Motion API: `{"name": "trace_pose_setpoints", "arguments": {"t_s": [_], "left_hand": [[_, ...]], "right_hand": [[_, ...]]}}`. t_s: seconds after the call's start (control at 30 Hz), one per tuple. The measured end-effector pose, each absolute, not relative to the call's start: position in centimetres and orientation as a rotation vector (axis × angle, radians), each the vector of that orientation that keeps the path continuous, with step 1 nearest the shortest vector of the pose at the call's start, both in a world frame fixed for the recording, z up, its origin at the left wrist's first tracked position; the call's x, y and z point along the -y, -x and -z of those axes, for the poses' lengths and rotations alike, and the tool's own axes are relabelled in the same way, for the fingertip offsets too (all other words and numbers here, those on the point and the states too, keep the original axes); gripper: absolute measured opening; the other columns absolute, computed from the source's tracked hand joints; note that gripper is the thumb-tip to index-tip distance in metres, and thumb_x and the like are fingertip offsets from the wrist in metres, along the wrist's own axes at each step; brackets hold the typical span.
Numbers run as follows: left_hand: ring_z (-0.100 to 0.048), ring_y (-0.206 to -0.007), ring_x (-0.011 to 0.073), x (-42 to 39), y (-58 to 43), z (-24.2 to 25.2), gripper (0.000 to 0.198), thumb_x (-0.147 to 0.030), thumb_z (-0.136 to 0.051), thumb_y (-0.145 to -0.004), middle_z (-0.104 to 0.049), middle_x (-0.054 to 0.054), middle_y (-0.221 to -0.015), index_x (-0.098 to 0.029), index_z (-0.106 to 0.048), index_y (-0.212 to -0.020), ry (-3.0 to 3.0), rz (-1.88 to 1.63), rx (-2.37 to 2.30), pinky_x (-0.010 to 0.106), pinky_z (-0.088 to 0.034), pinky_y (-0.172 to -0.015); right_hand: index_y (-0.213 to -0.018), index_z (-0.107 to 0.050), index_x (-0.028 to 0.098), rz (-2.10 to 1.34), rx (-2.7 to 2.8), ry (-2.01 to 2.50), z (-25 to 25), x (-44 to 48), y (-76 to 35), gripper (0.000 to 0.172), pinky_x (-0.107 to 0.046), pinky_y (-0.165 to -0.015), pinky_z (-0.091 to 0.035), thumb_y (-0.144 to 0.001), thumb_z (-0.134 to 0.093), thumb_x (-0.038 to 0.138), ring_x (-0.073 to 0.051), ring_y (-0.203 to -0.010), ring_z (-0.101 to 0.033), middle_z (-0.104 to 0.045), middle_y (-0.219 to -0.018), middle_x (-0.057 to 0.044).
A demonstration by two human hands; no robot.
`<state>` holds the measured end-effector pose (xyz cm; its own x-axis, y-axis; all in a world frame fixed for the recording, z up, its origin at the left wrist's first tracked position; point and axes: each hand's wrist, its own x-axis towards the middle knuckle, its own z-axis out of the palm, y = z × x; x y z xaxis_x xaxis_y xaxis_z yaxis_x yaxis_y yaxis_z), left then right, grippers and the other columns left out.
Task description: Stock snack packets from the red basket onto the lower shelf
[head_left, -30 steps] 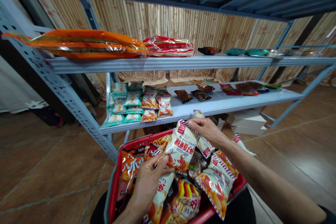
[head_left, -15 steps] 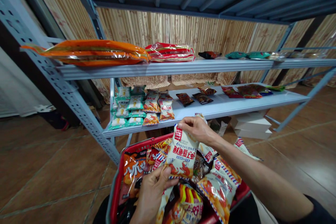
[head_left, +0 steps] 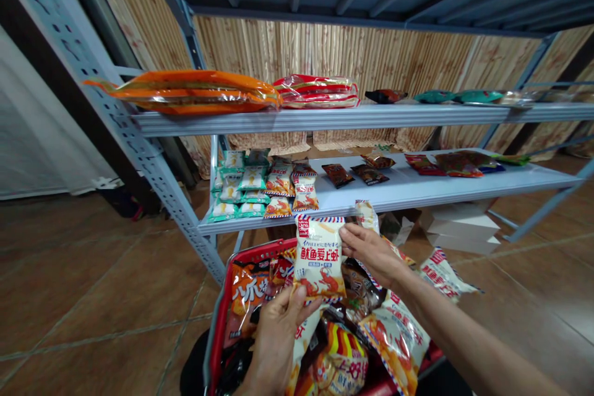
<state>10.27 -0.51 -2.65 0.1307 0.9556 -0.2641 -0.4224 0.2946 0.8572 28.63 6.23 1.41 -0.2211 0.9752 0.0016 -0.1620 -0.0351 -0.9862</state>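
Left grip (head_left: 277, 343): fingers closed on the lower part of a white bag (head_left: 319, 257) of shrimp snacks, held upright over the basket. Right grip (head_left: 369, 253): fingers part open, just beside the white bag and against a second bag (head_left: 366, 215); hold on it cannot be told. Red basket (head_left: 250, 250): heaped with snack bags, some orange, some white. Lower shelf (head_left: 371, 204): green-trimmed bags (head_left: 236, 189) at left, dark sachets (head_left: 338, 174) mid-shelf. White cartons (head_left: 459, 232): stacked on the floor beneath. Upper shelf (head_left: 325, 120): orange pack (head_left: 190, 93), red pack (head_left: 316, 93), teal sachets (head_left: 477, 96).
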Motion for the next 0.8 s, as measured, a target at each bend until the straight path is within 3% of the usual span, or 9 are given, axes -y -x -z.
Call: {"name": "trace_pose_setpoints", "arguments": {"t_s": [0.17, 0.33, 0.47, 0.57, 0.8], "left_hand": [[-0.061, -0.099, 0.0264, 0.9, -10.5, 1.9, 0.038, -0.041, -0.064, -0.072, -0.067, 0.012, -0.103, -0.013, -0.066, -0.097, -0.763, -1.097, -0.966, 0.037, -0.050, -0.084], [-0.061, -0.097, 0.0258, 0.0, -8.9, 1.3, 0.052, -0.045, -0.065, -0.069, -0.063, 0.012, -0.113, -0.016, -0.062, -0.111, -0.932, -1.049, -1.135, 0.030, -0.052, -0.070], [-0.062, -0.096, 0.0258, -1.5, -7.8, 0.3, 0.058, -0.047, -0.064, -0.069, -0.067, 0.009, -0.107, -0.017, -0.057, -0.119, -0.947, -1.062, -1.170, 0.032, -0.051, -0.073], [-0.062, -0.097, 0.0270, -2.4, -7.6, -0.7, 0.052, -0.046, -0.061, -0.072, -0.068, 0.009, -0.103, -0.017, -0.059, -0.116, -0.983, -0.997, -1.070, 0.036, -0.050, -0.077], [-0.058, -0.104, 0.0235, -3.3, -7.9, -1.8, 0.046, -0.041, -0.060, -0.075, -0.063, 0.005, -0.114, -0.020, -0.059, -0.116, -0.965, -1.133, -0.969, 0.035, -0.046, -0.087]], "right_hand": [[-0.088, -0.066, 0.019, -1.460, 1.100, 0.965, -1.2, -6.2, -27.9, 0.034, -0.028, -0.072, -0.047, -0.070, -0.065, 0.048, -0.017, -0.079, -0.061, -0.068, -0.082, -0.004], [-0.085, -0.066, 0.019, -1.389, 1.068, 1.034, -1.0, -6.6, -27.8, 0.034, -0.027, -0.067, -0.048, -0.069, -0.065, 0.049, -0.015, -0.073, -0.060, -0.068, -0.084, -0.003], [-0.078, -0.064, 0.018, -1.352, 1.097, 1.045, -1.2, -6.6, -27.6, 0.032, -0.027, -0.068, -0.048, -0.070, -0.064, 0.049, -0.015, -0.074, -0.059, -0.066, -0.083, -0.003], [-0.077, -0.063, 0.018, -1.341, 1.101, 1.067, -1.4, -6.7, -27.3, 0.031, -0.027, -0.066, -0.047, -0.070, -0.064, 0.048, -0.014, -0.072, -0.057, -0.064, -0.082, -0.003], [-0.074, -0.063, 0.018, -1.283, 1.230, 1.078, -1.3, -7.0, -27.0, 0.029, -0.025, -0.063, -0.045, -0.071, -0.064, 0.047, -0.014, -0.069, -0.054, -0.062, -0.075, -0.001]]}}
